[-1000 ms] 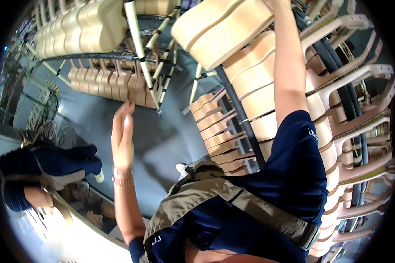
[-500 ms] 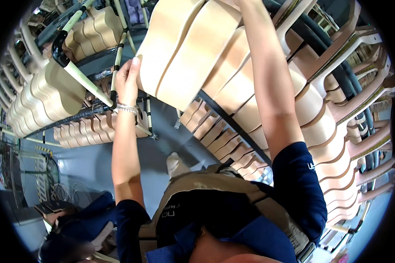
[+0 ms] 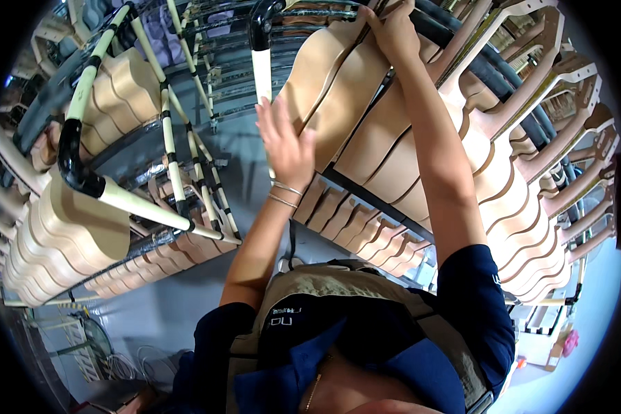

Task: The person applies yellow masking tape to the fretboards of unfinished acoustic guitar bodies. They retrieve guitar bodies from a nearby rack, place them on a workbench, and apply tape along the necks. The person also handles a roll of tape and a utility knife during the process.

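Observation:
Several unfinished, pale wooden guitar bodies with curved waists stand on edge, side by side, in a rack on the right. My left hand (image 3: 286, 141) is open, fingers stretched out and lying against the lower edge of the nearest guitar body (image 3: 314, 65). At the top, my right hand (image 3: 395, 33) is closed around what looks like a guitar neck, partly hidden by the fingers. Close beside the nearest body is another guitar body (image 3: 348, 90). A pale rack post with a black elbow joint (image 3: 261, 31) rises just beyond my left hand.
On the left stands another tube rack (image 3: 145, 210) with black joints, loaded with guitar bodies (image 3: 65, 231). Guitar necks (image 3: 524, 103) jut out at the right. A lower row of bodies (image 3: 355, 224) sits under the right rack. Cables (image 3: 121, 366) lie on the grey floor.
The guitar body has moved away from me into the right rack's row. My left hand has shifted right and its fingers have straightened. The view has turned, and the left rack looks nearer.

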{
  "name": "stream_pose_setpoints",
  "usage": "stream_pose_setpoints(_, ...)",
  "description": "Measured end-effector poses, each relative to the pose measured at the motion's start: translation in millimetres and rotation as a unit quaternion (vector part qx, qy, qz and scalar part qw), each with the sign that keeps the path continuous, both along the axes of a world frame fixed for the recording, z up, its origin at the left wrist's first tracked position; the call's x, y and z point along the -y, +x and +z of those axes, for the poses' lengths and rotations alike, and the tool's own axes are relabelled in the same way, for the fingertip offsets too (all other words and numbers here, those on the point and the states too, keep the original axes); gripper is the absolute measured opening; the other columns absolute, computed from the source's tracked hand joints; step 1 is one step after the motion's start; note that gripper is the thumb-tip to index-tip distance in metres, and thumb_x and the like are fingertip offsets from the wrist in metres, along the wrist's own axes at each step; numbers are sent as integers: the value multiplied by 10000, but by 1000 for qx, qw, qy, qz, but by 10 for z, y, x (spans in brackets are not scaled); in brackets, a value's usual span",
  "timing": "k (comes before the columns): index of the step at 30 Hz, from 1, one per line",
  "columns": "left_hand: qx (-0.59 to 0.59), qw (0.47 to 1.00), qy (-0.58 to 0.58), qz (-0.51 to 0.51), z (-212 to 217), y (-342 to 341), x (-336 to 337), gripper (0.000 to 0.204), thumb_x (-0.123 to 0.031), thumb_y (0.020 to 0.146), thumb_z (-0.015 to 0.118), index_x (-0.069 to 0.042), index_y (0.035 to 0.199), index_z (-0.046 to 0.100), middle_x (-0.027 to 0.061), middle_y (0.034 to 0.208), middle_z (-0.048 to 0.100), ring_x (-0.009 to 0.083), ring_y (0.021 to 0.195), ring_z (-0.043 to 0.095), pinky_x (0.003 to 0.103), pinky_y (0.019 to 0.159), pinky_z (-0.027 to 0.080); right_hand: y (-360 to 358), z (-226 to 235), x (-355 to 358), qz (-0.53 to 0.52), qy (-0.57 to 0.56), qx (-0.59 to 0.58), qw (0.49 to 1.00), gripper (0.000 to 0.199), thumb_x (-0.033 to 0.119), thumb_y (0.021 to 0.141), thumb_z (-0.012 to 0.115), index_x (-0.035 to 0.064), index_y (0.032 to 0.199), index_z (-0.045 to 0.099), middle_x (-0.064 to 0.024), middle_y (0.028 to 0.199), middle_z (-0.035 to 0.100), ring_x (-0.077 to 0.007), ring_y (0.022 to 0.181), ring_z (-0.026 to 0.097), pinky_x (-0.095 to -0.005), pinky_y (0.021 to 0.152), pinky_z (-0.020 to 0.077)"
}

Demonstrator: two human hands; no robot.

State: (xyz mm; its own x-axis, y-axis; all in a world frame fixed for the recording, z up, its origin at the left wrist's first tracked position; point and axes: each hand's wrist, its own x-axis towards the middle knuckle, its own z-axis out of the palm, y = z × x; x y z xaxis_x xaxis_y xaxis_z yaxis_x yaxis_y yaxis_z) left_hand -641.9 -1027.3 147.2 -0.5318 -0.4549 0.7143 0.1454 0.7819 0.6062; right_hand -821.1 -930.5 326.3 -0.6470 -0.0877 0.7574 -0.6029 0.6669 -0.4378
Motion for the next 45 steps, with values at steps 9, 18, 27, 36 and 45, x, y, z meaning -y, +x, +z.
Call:
stream_pose_setpoints(9, 100, 987, -123, -8, -183, -414, -226, 847, -285, 702, 683, 13, 1383, 275, 199, 1453, 249, 363, 1356, 208, 547, 1072, 126, -26, -209, -190, -173, 195, 102, 960, 962, 569, 778, 582, 73, 1433, 82, -214, 981, 642, -365, 934, 620, -430, 767, 494)
stream_pose_setpoints(18, 126, 988, 62, 67, -1086, 1094, -670, 704, -280, 853, 506, 13, 1409, 189, 226, 1475, 139, 379, 1378, 97, 502, 1103, 105, 2214, -1412, -186, 518, -16, 69, 852, 412, 22, 815, 560, -33, 1204, 434, -180, 1182, 507, -281, 1109, 488, -391, 978, 359)
stream_pose_setpoints(27, 313, 710, 428, 463, -2125, 3800, -2707, 571, -433, 917, 429, -11, 1301, 400, 224, 1291, 452, 379, 1228, 386, 438, 1018, 322, 3929, -2988, -1090, 806, 266, 310, 428, 395, 180, 839, 628, 59, 1195, 507, -120, 1046, 567, -202, 888, 603, -311, 789, 471)
stream_pose_setpoints(36, -111, 454, 428, 773, -1646, 5251, -5118, 511, -323, 929, 486, 38, 1284, 414, 227, 1219, 529, 291, 1153, 513, 345, 956, 404, 5009, -3096, -1862, 846, 503, 141, 105, 392, 294, 815, 623, 54, 1119, 560, -167, 1057, 578, -295, 991, 568, -376, 841, 458)
stream_pose_setpoints(45, -196, 366, 341, 843, -1239, 6100, -6579, 576, -350, 900, 517, 20, 1317, 374, 220, 1195, 543, 277, 1125, 531, 360, 954, 394, 6936, -3119, -2561, 845, 530, 60, 38, 403, 274, 814, 645, 37, 1128, 562, -169, 1023, 611, -264, 879, 626, -357, 790, 491)
